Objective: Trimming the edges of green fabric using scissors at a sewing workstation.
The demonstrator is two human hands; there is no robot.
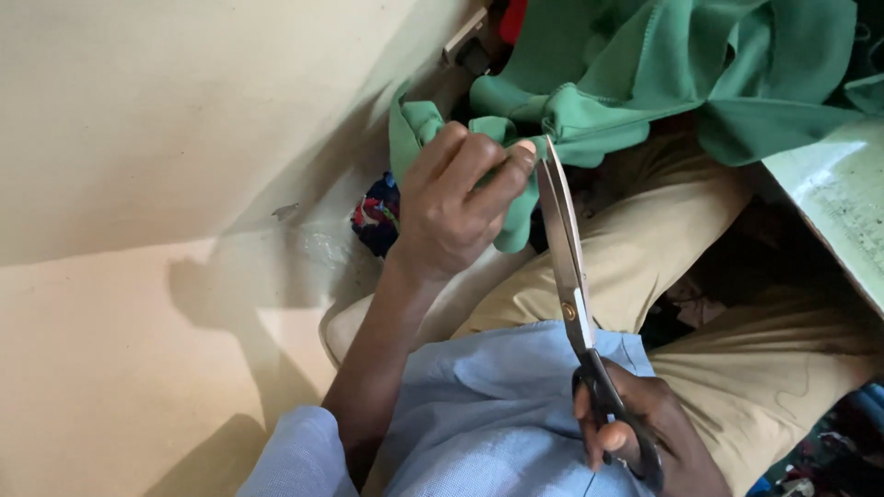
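Fingers: left hand curled tight, thumb and fingertips pinching a bunched fold of green cloth; right hand closed through the black handle loops of the scissors.
Scissor blades: long, silver, nearly closed, only a thin gap between them; their tips touch the green cloth just beside the left fingertips.
Scissor pivot: small brass-coloured screw about halfway along, above the black handles.
Green cloth: soft, matte, fleece-like weave; heaped in thick folds across the top of the view, one narrow strip hanging down under the left hand.
Cloth position: upper middle to upper right, partly draped over the edge of the pale table at the right and over the person's lap.
Table surface: pale green-white, flat, worn and scuffed, seen only as a slanted corner.
Lap: tan trousers, smooth woven cloth, creased at the knee.
Shirt: light blue, fine checked texture, sleeve pushed up the left forearm.
Scrap pile: small dark patterned scraps with red and blue flecks, lying on the floor behind the left wrist.
Wall and floor: plain cream wall, smooth; beige floor with hard-edged shadows.
Containers: cannot tell whether any bin or box holds the scraps; they lie loose.
Lower right corner: more dark, colourful fabric bits, too blurred to make out.
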